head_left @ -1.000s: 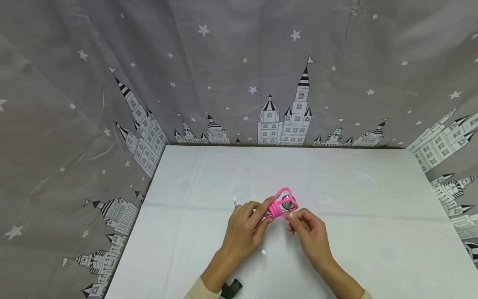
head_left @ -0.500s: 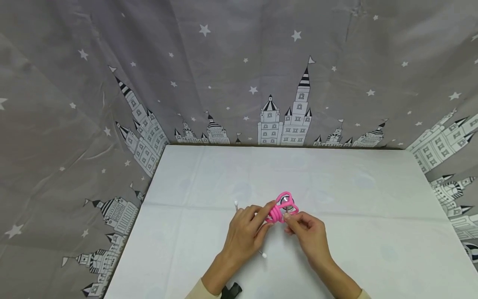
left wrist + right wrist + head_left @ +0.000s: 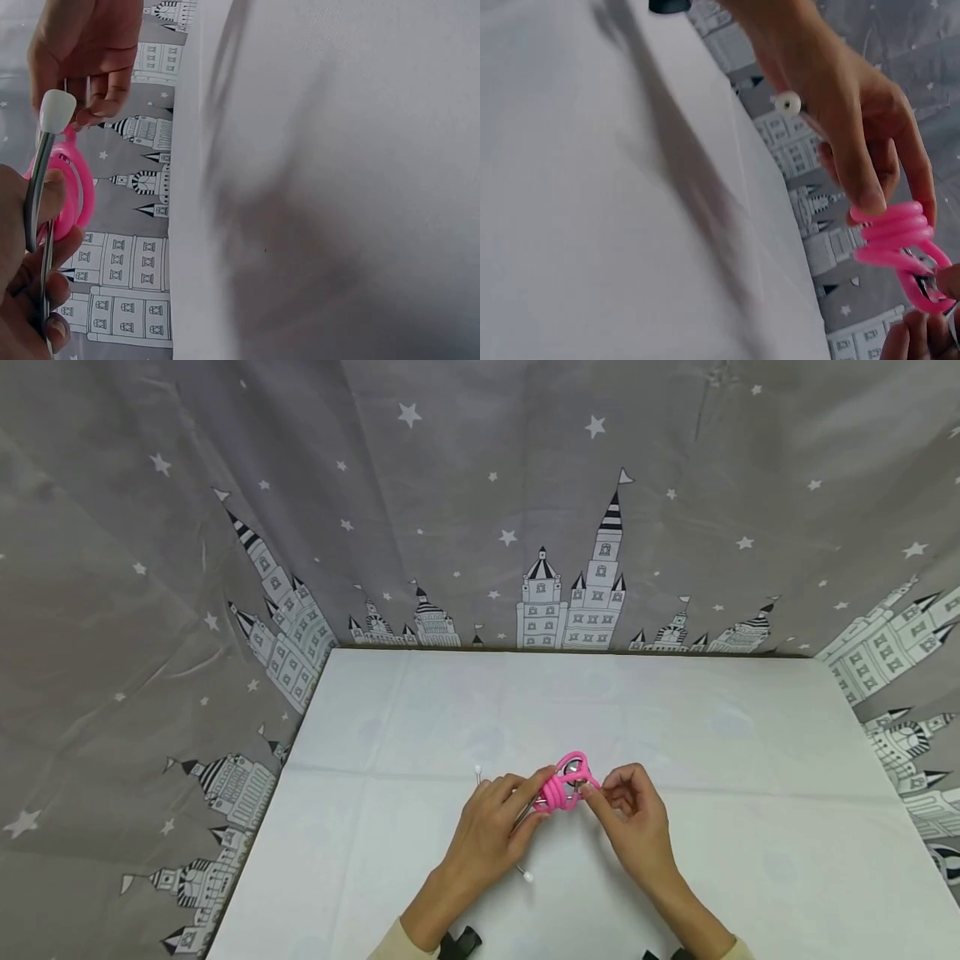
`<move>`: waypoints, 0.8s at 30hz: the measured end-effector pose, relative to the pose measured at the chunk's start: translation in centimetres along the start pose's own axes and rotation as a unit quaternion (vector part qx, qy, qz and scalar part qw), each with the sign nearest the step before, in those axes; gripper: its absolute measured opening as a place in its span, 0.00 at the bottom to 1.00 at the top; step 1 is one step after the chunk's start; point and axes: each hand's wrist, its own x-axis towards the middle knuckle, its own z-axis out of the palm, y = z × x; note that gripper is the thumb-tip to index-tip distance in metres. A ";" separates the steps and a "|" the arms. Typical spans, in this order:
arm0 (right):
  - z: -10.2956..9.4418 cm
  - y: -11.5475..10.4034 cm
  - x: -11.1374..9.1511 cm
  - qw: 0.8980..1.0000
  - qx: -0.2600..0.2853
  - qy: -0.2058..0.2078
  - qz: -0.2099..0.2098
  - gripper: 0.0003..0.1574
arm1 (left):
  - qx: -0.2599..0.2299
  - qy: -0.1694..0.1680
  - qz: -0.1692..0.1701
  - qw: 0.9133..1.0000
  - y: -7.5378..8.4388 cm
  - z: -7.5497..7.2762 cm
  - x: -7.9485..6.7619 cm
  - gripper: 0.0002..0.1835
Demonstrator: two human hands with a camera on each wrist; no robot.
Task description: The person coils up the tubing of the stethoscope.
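Observation:
A stethoscope with bright pink tubing [image 3: 557,793] is held up in front of me, its tubing wound in coils around the metal ear tubes [image 3: 46,281]. My left hand [image 3: 487,822] grips the coils and metal tubes between thumb and fingers. One white ear tip [image 3: 528,877] sticks out below that hand, the other beyond its knuckles. The round silver chest piece [image 3: 572,767] sits inside a pink loop at the far end. My right hand [image 3: 637,827] pinches near the loop and chest piece with the thumb; its exact hold is partly hidden.
A white-covered table [image 3: 750,735] lies beneath both hands. Grey curtain [image 3: 480,460] with stars and castles hangs behind and at the sides. A black object [image 3: 459,943] shows by the left wrist at the lower edge.
The right hand has shifted slightly right and up, its fingers lifting away from the tubing while the thumb stays near. The stethoscope has dipped a little toward me.

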 end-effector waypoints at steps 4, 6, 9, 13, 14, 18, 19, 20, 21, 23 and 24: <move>-0.7 0.3 0.5 0.994 -0.043 -0.017 -0.097 0.20 | -0.005 -0.016 0.004 1.000 -0.2 -0.2 0.1 0.40; -1.1 0.5 0.7 0.988 -0.073 -0.031 -0.132 0.22 | -0.014 -0.030 0.010 0.999 -0.3 -0.3 0.1 0.39; -1.8 0.7 0.9 0.975 -0.123 -0.064 -0.173 0.25 | -0.025 -0.062 0.015 0.998 -0.5 -0.6 0.2 0.38; -2.4 0.8 0.9 0.959 -0.177 -0.104 -0.194 0.25 | -0.028 -0.103 0.018 0.994 -0.7 -0.9 0.2 0.37; -2.6 0.9 0.9 0.957 -0.188 -0.109 -0.194 0.24 | -0.025 -0.111 0.021 0.993 -0.7 -0.9 0.2 0.37; -2.9 0.9 0.7 0.951 -0.219 -0.106 -0.189 0.24 | 0.003 -0.126 0.036 0.991 -0.9 -1.0 0.3 0.38; -3.0 0.9 0.7 0.951 -0.223 -0.101 -0.190 0.24 | 0.011 -0.126 0.040 0.991 -1.0 -1.0 0.3 0.38; -3.0 1.0 0.7 0.951 -0.226 -0.097 -0.190 0.25 | 0.018 -0.123 0.042 0.991 -1.1 -1.0 0.3 0.38; -3.1 1.0 0.7 0.951 -0.227 -0.093 -0.189 0.25 | 0.024 -0.120 0.042 0.992 -1.2 -1.0 0.4 0.38; -3.3 1.3 0.7 0.953 -0.226 -0.083 -0.185 0.25 | 0.026 -0.114 0.038 0.992 -1.5 -1.1 0.5 0.35; -3.4 1.4 0.6 0.954 -0.225 -0.080 -0.180 0.25 | 0.024 -0.113 0.033 0.993 -1.7 -1.1 0.5 0.32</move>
